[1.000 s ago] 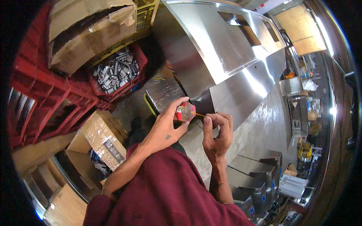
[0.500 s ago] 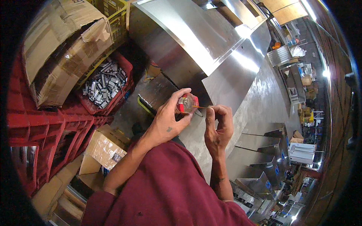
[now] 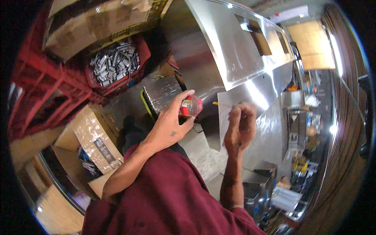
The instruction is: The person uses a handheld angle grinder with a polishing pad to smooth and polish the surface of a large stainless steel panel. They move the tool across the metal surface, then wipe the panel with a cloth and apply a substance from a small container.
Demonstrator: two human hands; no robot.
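Observation:
My left hand (image 3: pixel 169 123) is wrapped round a small clear container (image 3: pixel 192 105) with red on its side and rim. It is held tilted in front of my lap, its contents hard to make out. To the right, my right hand (image 3: pixel 242 124) pinches a thin stick (image 3: pixel 223 104) between thumb and fingers. The stick has a yellow-orange tip, points left toward the container and is blurred by motion. A gap lies between the tip and the container.
A large sheet-metal piece (image 3: pixel 196 58) stands just ahead. At the left are a red crate (image 3: pixel 145 51) of small metal parts, stacked red crates (image 3: pixel 47 84) and an open cardboard box (image 3: pixel 92 135). Shelves and goods line the far right, and a metal cabinet-like piece (image 3: pixel 254 188) stands nearer.
My right hand has moved right and a little down, drawing the stick's tip away from the container. My left hand keeps its hold. The whole view has shifted as my head turned.

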